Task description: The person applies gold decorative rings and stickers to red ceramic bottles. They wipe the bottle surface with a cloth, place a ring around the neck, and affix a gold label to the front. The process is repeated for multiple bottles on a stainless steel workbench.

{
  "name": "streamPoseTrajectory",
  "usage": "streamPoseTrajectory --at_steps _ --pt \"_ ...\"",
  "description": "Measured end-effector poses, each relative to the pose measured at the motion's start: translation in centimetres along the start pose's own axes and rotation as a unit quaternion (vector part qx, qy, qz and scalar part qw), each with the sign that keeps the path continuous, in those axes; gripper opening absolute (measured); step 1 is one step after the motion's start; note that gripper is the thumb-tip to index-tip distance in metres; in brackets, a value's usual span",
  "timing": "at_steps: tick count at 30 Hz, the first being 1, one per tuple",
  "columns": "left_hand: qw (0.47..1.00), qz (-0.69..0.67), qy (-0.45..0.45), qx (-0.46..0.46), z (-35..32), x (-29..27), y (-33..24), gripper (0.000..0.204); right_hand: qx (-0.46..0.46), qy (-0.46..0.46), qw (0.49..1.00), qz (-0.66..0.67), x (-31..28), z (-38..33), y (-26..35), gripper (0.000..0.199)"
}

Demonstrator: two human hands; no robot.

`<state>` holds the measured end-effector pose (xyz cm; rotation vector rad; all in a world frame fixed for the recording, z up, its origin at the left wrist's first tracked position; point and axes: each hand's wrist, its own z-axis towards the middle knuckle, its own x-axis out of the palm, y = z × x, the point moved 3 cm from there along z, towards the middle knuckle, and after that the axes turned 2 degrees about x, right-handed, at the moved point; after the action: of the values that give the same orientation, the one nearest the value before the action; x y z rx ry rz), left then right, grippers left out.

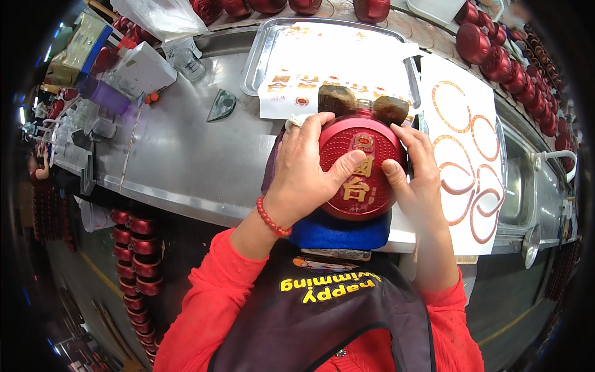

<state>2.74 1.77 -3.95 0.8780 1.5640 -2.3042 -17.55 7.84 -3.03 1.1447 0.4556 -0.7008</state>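
A round, flat red bottle (379, 203) with a dotted face rests face up on a blue pad (338, 232). Gold character decals (356, 190) and a small emblem run down the middle of its face. My left hand (310, 158) wraps the bottle's left side, with its thumb on the upper decals. On the right rim lie the curled fingers of my right hand (420, 170), its thumb against the face. Two dark brown blocks (336, 99) (390, 110) flank the bottle's neck. A bit of white cloth (299, 120) shows beside my left fingers.
Beyond the bottle lies a metal tray (253, 68) with a white decal sheet (282, 106). A white sheet of orange ring decals (462, 208) is at right, near a sink (515, 192). A glass piece (222, 105) lies on the metal bench (180, 155). Red bottles (496, 62) line the back.
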Motion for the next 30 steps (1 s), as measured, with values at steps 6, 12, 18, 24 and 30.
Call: streamPoseTrajectory --at_steps 6,12,18,24,30 --pt "0.998 0.008 -0.018 0.065 -1.0 -0.4 0.0 0.088 0.011 0.006 1.000 0.001 -0.3 -0.6 -0.1 0.064" --pt "0.994 0.031 -0.041 0.101 -1.9 -0.2 -0.1 0.087 0.008 0.010 1.000 -0.015 -0.1 -1.9 0.1 0.085" --pt "0.999 0.003 -0.024 0.037 0.4 -0.2 -0.4 0.062 0.018 0.012 1.000 -0.009 0.2 -2.2 0.0 0.087" --pt "0.998 0.054 -0.024 0.034 1.3 0.0 -1.4 0.055 0.023 0.013 1.000 -0.004 0.0 -2.3 0.0 0.086" --pt "0.997 0.061 -0.030 0.042 1.4 0.1 -1.3 0.056 0.024 0.015 1.000 0.003 0.3 -2.2 -0.3 0.085"
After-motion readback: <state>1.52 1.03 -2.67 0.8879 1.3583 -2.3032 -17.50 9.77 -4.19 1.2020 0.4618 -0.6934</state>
